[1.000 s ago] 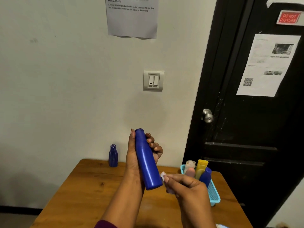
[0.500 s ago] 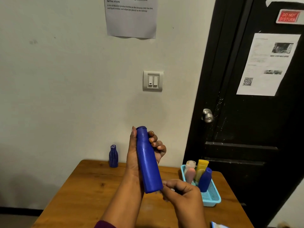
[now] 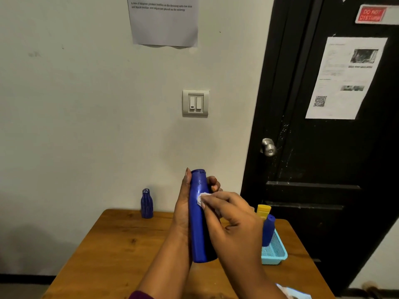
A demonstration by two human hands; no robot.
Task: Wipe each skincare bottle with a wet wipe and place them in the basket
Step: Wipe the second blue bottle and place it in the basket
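My left hand [image 3: 183, 203] grips a tall blue bottle [image 3: 199, 225] from behind and holds it nearly upright above the wooden table [image 3: 108, 244]. My right hand [image 3: 233, 221] presses a small white wet wipe [image 3: 201, 198] against the upper front of that bottle. A light blue basket [image 3: 275, 253] at the right of the table holds a blue bottle [image 3: 268, 230] and a yellow tube [image 3: 263, 209], partly hidden by my right hand. A small dark blue bottle [image 3: 147, 203] stands alone at the table's back edge.
A white wall with a light switch [image 3: 195, 103] rises behind the table. A black door with a round knob [image 3: 268, 147] is at the right. A wipe packet [image 3: 293, 293] lies at the table's near right corner.
My right hand has moved with the wipe from the bottle's lower end up to its upper body. The left hand still holds the bottle, now slightly more upright.
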